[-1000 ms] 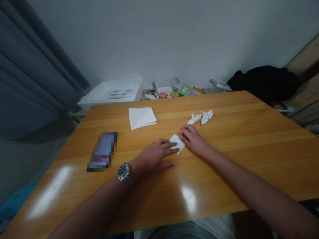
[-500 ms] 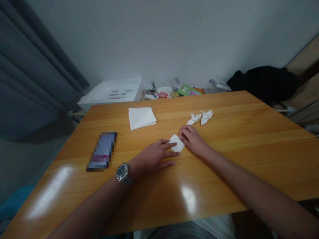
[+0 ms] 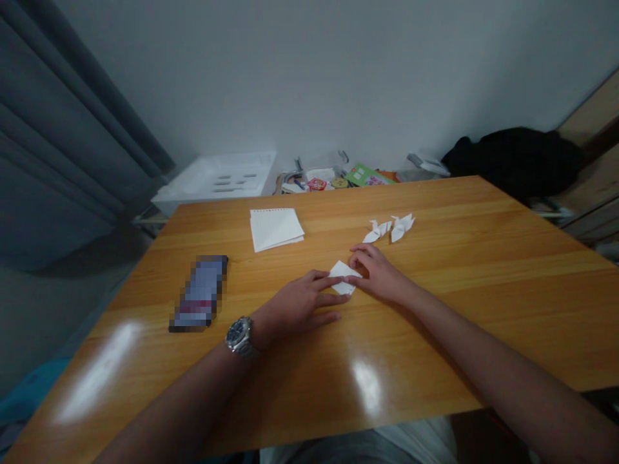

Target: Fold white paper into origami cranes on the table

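Evidently the step in hand is folding: a small piece of white paper (image 3: 340, 268) lies at the centre of the frame, flat on the wooden table (image 3: 459, 258), with both hands on it. The left hand (image 3: 302, 303) reaches in from the lower left, its fingers spread and lowered, the foremost ones resting across the paper's left and lower parts as if to pin it. The right hand (image 3: 382, 276) comes from the lower right, more narrowly curled, its thumb laid on the paper's right corner and its index finger bent just beyond. At this size I can't fairly tell whether thumb and finger pinch that corner or the thumb merely presses it.

As I judge it, the next move calls for a steady left hand, while the right brings the edge into line and runs firmly along the crease; a slip now would likely leave the fold crooked.

Two folded paper birds (image 3: 402, 228) stand side by side right of the centre, above the right hand. A few loose sheets (image 3: 275, 229) lie in the upper middle, and a phone (image 3: 200, 293) lies at the left, apart from the hands.
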Demonstrator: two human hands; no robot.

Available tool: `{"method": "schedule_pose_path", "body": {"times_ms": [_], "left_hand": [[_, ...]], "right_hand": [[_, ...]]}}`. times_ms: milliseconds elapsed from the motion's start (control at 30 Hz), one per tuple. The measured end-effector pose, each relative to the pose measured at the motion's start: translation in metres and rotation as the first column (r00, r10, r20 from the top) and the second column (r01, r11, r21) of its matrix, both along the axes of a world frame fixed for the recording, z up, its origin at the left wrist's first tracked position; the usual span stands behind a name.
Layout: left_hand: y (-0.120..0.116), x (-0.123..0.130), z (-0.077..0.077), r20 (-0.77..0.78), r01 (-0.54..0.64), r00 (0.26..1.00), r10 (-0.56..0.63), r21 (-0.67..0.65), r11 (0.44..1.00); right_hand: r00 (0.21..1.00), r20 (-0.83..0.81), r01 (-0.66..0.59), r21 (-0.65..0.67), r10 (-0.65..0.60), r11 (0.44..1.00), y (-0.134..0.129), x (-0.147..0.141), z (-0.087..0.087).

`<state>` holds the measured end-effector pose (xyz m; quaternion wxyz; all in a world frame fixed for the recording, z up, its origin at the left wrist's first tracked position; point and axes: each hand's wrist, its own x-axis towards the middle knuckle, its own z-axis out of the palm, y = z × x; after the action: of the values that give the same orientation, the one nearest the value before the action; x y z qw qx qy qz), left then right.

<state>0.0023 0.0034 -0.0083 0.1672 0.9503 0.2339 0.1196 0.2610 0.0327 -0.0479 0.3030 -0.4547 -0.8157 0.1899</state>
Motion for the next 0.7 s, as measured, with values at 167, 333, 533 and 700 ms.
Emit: {"method": "schedule_pose_path", "body": {"times_ms": [167,333,533,700], "left_hand": [[-0.0005,0.0000,0.0024,-0.006,-0.005,1.000,0.005,-0.003,1.000],[-0.0004,0.0008,0.0010,-0.025,0.005,1.000,-0.005,0.008,1.000],[-0.0001,0.0003,-0.0008,-0.030,0.013,0.999,-0.012,0.028,1.000],[0.0011,0.0003,-0.0026,-0.041,0.033,0.999,-0.030,0.079,0.996]], "right_hand": [[0.999,-0.045,-0.009,0.017,0.010,1.000,0.0053,0.0028,-0.0004],[0.999,-0.034,-0.001,0.036,0.002,0.999,0.0044,0.0015,-0.0004],[0.999,-0.032,0.009,0.039,-0.008,0.999,0.0042,-0.0001,-0.0004],[0.999,-0.033,0.017,0.025,-0.016,1.000,0.0042,0.0002,-0.0007]]}}
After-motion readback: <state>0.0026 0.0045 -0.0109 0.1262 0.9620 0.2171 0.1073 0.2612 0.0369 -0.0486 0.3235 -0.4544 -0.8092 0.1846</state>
